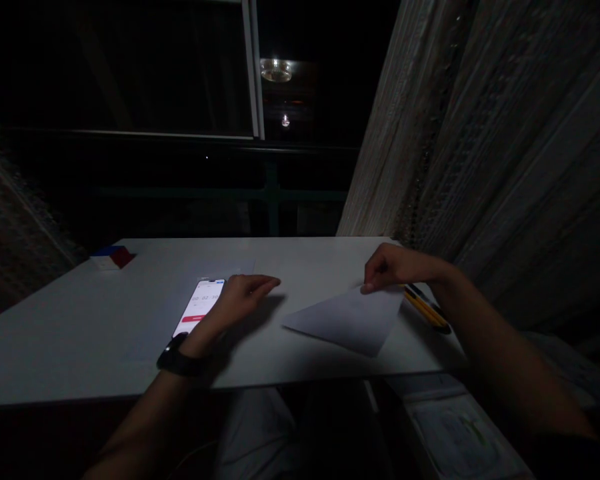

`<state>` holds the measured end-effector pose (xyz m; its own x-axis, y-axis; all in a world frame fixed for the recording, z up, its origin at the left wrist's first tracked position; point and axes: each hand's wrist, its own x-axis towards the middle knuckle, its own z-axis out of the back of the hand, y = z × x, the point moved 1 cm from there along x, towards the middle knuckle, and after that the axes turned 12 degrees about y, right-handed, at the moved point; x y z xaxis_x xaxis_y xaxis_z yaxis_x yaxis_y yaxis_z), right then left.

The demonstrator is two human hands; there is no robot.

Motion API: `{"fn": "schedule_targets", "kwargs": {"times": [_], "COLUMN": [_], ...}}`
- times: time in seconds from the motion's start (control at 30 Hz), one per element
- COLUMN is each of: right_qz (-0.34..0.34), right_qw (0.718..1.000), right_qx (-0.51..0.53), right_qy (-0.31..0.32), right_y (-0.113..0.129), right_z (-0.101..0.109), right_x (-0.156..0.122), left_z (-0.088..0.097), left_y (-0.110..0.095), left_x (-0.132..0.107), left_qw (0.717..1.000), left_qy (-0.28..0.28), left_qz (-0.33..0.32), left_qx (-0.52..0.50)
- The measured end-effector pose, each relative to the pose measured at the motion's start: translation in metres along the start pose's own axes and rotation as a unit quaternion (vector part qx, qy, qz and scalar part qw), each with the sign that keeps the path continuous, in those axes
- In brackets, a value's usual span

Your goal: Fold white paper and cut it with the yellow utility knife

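Note:
My right hand [391, 265] pinches the top edge of a folded sheet of white paper [347, 320] between thumb and fingertips. The paper has a pointed left end and is tilted above the white table. To the left, my left hand [245, 298] hovers with fingers stretched out toward the paper, apart from it and holding nothing that I can see. A dark watch is on that wrist. Beside and partly behind the left hand, a lit phone [195, 310] lies on the table, showing a timer with a red button.
A cube puzzle [111, 257] with blue, red and white faces sits at the table's far left. Several pens [425, 310], yellow and dark, lie near the right edge by my forearm. Curtains [460, 127] hang at the right of a dark window. The white table [70, 340] ends close to my lap.

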<state>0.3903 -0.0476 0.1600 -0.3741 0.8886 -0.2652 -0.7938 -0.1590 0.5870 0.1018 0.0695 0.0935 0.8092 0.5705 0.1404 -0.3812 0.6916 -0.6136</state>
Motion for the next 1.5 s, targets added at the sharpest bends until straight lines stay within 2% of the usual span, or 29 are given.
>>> {"fn": "schedule_targets", "kwargs": {"times": [0.1,0.2,0.33,0.43,0.5,0.57,0.6,0.67,0.73,0.8,0.87,1.0,1.07,1.2,1.27,1.33,1.5], "right_qz": [0.010,0.029,0.036,0.037,0.054,0.065,0.070,0.099,0.115,0.120,0.115,0.106,0.102,0.101,0.109,0.108,0.089], "right_qw": [0.999,0.997,0.992,0.971,0.926,0.856,0.815,0.749,0.703,0.674,0.660,0.675,0.681,0.675,0.694,0.728,0.795], "right_qx": [0.025,0.064,0.123,0.220,0.322,0.432,0.494,0.604,0.664,0.691,0.697,0.683,0.680,0.687,0.664,0.627,0.553], "right_qy": [0.020,0.031,0.008,-0.081,-0.190,-0.276,-0.294,-0.253,-0.228,-0.231,-0.254,-0.260,-0.250,-0.250,-0.255,-0.254,-0.234], "right_y": [0.006,0.009,-0.005,-0.031,-0.050,-0.066,-0.072,-0.077,-0.077,-0.075,-0.072,-0.067,-0.065,-0.059,-0.056,-0.054,-0.059], "right_z": [-0.002,-0.003,0.000,-0.001,-0.008,-0.023,-0.032,-0.053,-0.071,-0.084,-0.093,-0.103,-0.105,-0.108,-0.109,-0.110,-0.103], "right_x": [0.024,0.045,0.056,0.060,0.066,0.074,0.079,0.090,0.100,0.107,0.112,0.119,0.119,0.118,0.118,0.118,0.110], "left_z": [-0.014,-0.033,-0.046,-0.050,-0.055,-0.062,-0.065,-0.072,-0.076,-0.079,-0.079,-0.079,-0.080,-0.085,-0.086,-0.086,-0.076], "left_y": [-0.030,-0.045,-0.031,-0.016,-0.010,-0.006,-0.005,-0.001,0.003,0.007,0.009,0.010,0.012,0.017,0.019,0.019,0.019], "left_x": [0.021,0.040,0.050,0.048,0.048,0.050,0.053,0.059,0.064,0.067,0.068,0.066,0.066,0.069,0.069,0.069,0.063], "left_qw": [0.993,0.979,0.961,0.944,0.926,0.892,0.869,0.821,0.786,0.762,0.746,0.736,0.745,0.771,0.773,0.770,0.772], "left_qy": [0.055,0.158,0.185,0.168,0.131,0.077,0.046,-0.009,-0.059,-0.095,-0.116,-0.152,-0.176,-0.222,-0.222,-0.208,-0.165], "left_qz": [-0.068,-0.069,-0.031,0.011,0.037,0.055,0.061,0.062,0.052,0.036,0.020,0.008,0.007,0.009,0.009,0.007,0.031], "left_qx": [-0.082,-0.110,-0.204,-0.283,-0.352,-0.442,-0.488,-0.567,-0.613,-0.640,-0.656,-0.660,-0.644,-0.596,-0.594,-0.603,-0.613]}}
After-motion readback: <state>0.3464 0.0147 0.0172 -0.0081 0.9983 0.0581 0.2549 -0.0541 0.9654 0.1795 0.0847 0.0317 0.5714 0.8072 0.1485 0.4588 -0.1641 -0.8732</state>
